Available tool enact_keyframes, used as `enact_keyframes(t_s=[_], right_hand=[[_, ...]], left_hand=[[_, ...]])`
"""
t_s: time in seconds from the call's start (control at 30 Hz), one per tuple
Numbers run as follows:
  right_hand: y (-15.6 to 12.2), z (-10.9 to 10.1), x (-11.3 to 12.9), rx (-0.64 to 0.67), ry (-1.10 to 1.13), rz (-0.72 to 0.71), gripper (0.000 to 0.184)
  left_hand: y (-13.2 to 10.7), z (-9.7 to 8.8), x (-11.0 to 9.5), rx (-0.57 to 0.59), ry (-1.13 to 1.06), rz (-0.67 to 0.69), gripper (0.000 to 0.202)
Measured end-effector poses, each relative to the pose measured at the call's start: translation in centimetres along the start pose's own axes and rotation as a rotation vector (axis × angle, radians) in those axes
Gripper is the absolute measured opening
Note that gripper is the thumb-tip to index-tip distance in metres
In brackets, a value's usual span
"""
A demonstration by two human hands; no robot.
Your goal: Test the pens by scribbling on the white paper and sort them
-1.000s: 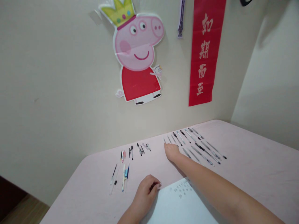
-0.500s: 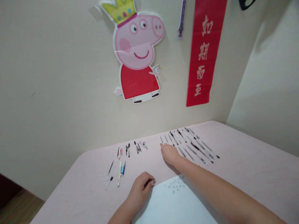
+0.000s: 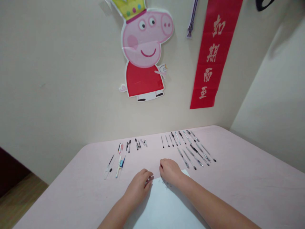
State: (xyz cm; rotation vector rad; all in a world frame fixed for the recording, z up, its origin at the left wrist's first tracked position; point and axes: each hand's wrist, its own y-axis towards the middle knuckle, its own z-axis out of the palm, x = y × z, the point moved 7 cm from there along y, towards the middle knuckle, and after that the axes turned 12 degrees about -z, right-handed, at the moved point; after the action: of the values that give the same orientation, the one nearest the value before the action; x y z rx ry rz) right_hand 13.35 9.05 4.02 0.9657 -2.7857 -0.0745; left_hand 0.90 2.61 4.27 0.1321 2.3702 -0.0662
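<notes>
My left hand (image 3: 140,183) rests at the upper left edge of a white sheet of paper (image 3: 164,208) with small handwriting near its top. Its fingers are curled and pressed together; a small dark bit shows between them, too little to name. My right hand (image 3: 170,170) lies over the sheet's top edge, fingers curled under, their tips hidden. Beyond it a row of pens starts with a slim pen (image 3: 162,142) with a dark end. Nearer, a second row on the right includes a clear-barrelled pen (image 3: 183,158) and a black pen (image 3: 199,154).
At the left lie pen parts: a thin dark refill (image 3: 111,159), a clear tube with a black cap (image 3: 110,170), a pale pen (image 3: 118,167) and a blue piece (image 3: 122,163). A pink tablecloth (image 3: 78,190) covers the table. The wall bears a cartoon pig (image 3: 145,78) and a red banner (image 3: 215,54).
My right hand has drawn back from the left end of the far pen row toward the paper, uncovering the slim pen there. My left hand stays by the sheet, fingers more closed. The view has shifted slightly.
</notes>
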Motion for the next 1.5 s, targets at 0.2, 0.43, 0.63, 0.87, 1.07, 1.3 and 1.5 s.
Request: enact_keyframes(t_s=[0.2,0.43,0.63,0.87,1.07,1.3,1.5], right_hand=[[-0.1,0.5,-0.3,0.018,0.03,0.027,0.022],[0.6,0.9,-0.6,0.022,0.062,0.023,0.021],[4.1,1.3,-0.6,-0.112,0.192,-0.048,0.029],[11.5,2.1,-1.5,-0.184,0.271,-0.013,0.045],[17.0,3.3,-2.1,-0.19,0.272,0.039,0.049],[19.7,4.2,-2.3,-0.201,0.237,0.032,0.032],[20.0,4.6,-2.3,-0.191,0.207,0.02,0.023]], left_hand=[[-0.4,0.7,0.3,-0.082,0.013,-0.109,0.025],[-0.7,1.4,1.2,-0.184,-0.025,-0.091,0.024],[-0.9,1.4,1.7,-0.223,-0.052,-0.053,0.023],[-0.7,1.1,1.9,-0.256,-0.058,-0.03,0.022],[-0.7,0.8,1.9,-0.305,-0.048,-0.004,0.02],[-0.7,0.8,2.0,-0.33,-0.015,0.04,0.019],[-0.7,0.8,2.3,-0.339,-0.008,0.052,0.019]])
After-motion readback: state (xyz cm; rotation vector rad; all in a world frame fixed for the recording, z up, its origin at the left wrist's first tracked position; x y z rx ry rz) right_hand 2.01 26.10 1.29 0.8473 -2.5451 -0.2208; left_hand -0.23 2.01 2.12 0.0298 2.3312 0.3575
